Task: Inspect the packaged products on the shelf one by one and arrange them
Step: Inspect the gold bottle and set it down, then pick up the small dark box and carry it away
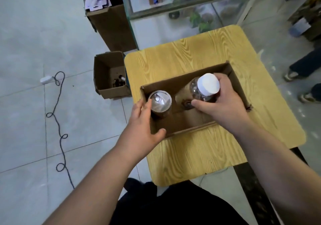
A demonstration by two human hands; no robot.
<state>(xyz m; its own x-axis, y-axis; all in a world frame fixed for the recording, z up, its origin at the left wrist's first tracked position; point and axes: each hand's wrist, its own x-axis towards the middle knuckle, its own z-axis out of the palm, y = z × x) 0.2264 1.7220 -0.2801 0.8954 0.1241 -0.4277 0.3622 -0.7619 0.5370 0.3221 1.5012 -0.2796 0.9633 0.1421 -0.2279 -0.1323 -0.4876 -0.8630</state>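
In the head view, the right grip is wrapped round a clear jar inside the brown box on the table, white lid up, leaning a little, while the left grip clamps the box's left corner beside an upright can.

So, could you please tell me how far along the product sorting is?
Done: a silver-topped pull-tab can stands inside the brown cardboard box. In hand: the right grip holds a clear plastic jar with a white lid at the box's right end; the left grip holds its corner. Left: probably setting the jar down, then the rest of the glass cabinet.
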